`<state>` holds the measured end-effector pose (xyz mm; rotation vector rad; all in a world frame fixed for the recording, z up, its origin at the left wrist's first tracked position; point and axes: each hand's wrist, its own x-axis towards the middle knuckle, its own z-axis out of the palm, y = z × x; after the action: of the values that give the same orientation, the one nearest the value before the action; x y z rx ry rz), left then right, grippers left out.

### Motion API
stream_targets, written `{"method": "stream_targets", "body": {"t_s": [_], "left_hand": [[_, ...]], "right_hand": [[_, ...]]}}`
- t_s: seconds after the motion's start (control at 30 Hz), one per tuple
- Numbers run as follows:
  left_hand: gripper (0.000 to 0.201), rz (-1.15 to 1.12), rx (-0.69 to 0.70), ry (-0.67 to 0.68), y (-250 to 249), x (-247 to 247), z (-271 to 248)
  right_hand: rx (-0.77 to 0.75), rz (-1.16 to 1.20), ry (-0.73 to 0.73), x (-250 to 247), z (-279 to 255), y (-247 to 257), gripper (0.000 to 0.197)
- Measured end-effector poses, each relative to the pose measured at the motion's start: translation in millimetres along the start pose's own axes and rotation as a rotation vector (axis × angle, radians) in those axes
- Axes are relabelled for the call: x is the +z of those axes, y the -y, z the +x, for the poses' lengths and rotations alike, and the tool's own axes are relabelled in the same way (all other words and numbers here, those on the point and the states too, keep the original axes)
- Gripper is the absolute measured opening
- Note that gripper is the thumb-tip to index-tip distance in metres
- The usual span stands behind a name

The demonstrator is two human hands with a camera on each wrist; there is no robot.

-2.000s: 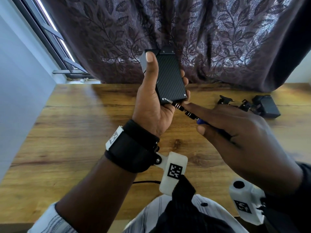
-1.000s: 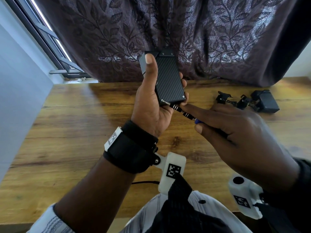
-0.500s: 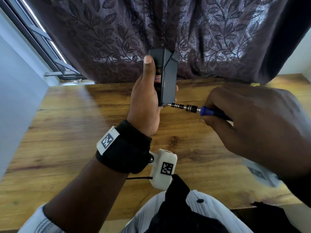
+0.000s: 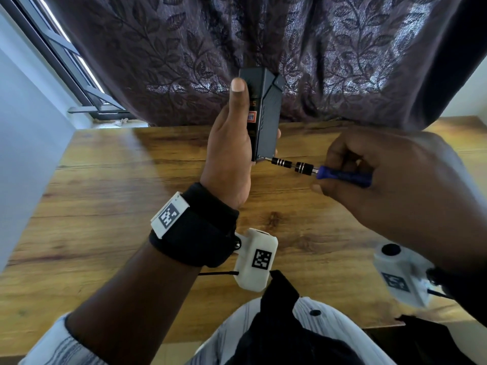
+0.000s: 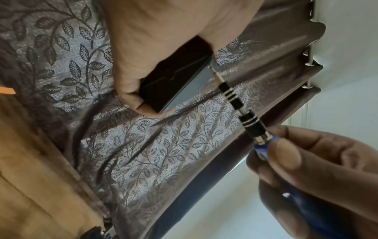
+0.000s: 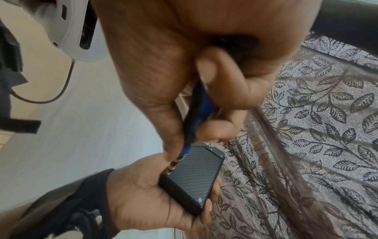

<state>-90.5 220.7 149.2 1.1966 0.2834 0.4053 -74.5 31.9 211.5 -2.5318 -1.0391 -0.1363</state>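
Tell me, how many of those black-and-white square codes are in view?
3, in the head view: the strap code on the left wrist, the left camera code on the white housing just below it, and the right camera code under the right wrist. Others may be hidden.

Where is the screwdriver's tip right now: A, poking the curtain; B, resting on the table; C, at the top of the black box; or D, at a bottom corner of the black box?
D: the screwdriver in the right hand meets the bottom corner of the black box held by the left hand.
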Motion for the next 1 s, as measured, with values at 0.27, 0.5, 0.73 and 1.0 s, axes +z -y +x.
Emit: {"method": "stream_targets", "body": {"t_s": [0.27,0.5,0.73,1.0], "left_hand": [[0.060,0.007,0.017,0.019,-2.5,-1.3,3.0],[0.059,0.026,0.051,0.022,-3.4,0.5,4.3],[0.058,0.023,0.071,0.012,-6.8,1.0,4.4],[0.059,0.011,0.098,-0.011,-7.7,1.2,5.7]], "right_hand": [[0.065,0.096,0.041,5.9,2.9,0.9,0.039],[0.052,0.011,0.006,4.5,1.3,3.5,0.027],[0.053,0.010,0.062,7.6,3.4,6.2,0.031],[0.040,0.066,-0.033,7.5,1.3,6.8,0.040]]}}
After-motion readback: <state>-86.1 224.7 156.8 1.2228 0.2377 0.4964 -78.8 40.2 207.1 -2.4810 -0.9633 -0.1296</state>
